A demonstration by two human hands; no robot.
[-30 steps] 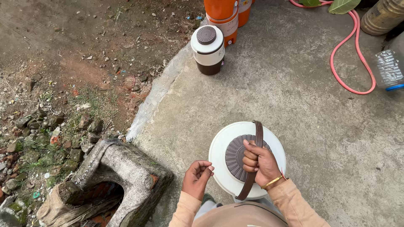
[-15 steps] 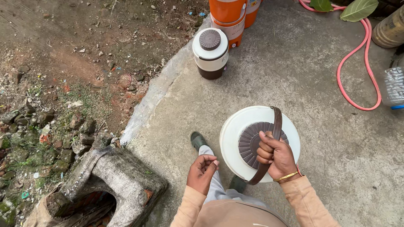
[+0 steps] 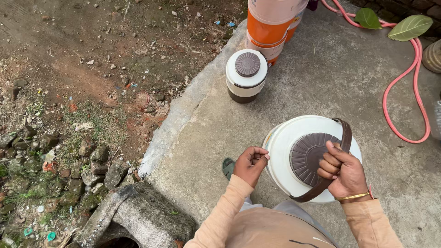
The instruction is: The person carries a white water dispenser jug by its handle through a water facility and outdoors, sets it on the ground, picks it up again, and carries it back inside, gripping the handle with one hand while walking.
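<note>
Right hand (image 3: pixel 343 174) is gripping the brown handle (image 3: pixel 342 158) of the white jug (image 3: pixel 280 151), carrying it; left hand (image 3: pixel 250 163) is hanging loosely curled, empty; jug is not set down yet.

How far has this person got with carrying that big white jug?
Done: the right hand grips the brown strap handle of the big white jug. In hand: the jug hangs over the concrete. Left: setting it down; the left hand is empty, the smaller jug untouched.

Two stacked orange-and-white tubs (image 3: pixel 272 25) with pale label bands stand at twelve o'clock; a clear plastic bottle (image 3: pixel 436 120) lies at three o'clock, partly cut off
</note>
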